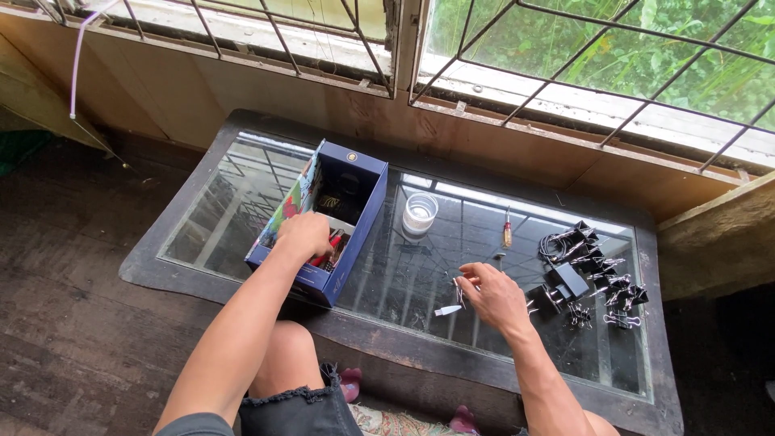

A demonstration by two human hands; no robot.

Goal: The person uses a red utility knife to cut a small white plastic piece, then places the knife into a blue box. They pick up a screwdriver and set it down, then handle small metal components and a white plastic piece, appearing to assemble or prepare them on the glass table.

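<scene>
My left hand (303,236) reaches down into an open blue box (365,211) standing on a glass-topped table (242,202); its fingers are closed around something inside, next to red-handled items (333,242), and what it grips is hidden. My right hand (494,295) rests on the glass to the right of the box, its fingers pinching a small metal piece (458,291). A small white piece (446,310) lies just left of that hand.
A clear plastic cup (420,213) stands behind the box. A small screwdriver (507,232) lies further right. A coiled black cable with adapter (567,266) and several black binder clips (615,295) lie at the right end. Barred windows run behind the table.
</scene>
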